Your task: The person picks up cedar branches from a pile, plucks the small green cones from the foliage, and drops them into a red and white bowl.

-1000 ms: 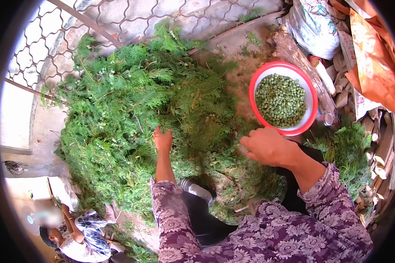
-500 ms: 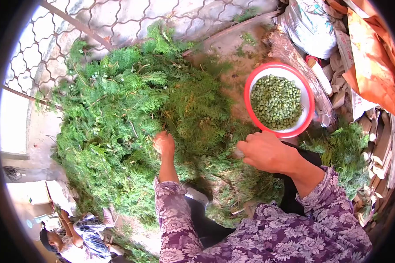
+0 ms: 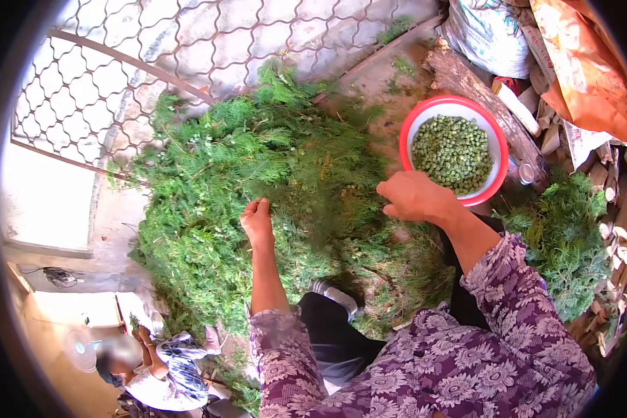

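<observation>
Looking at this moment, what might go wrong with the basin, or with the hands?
The right hand is close to the red-rimmed basin; a careless bump might tip it and spill the small green pieces.
The bare left hand is at the leafy branches, so a twig might scratch it.
Bits of leaf might also fall among the green pieces, since the basin is uncovered.

White sack (image 3: 486, 38) near log (image 3: 465, 78), orange sheet (image 3: 589, 59).

The single head-worn camera looks forward and steeply down from close above the patterned shirt (image 3: 460, 362) at lower right, its wide round view framing the left hand (image 3: 258, 223) and right hand (image 3: 419, 196) mid-picture.
</observation>
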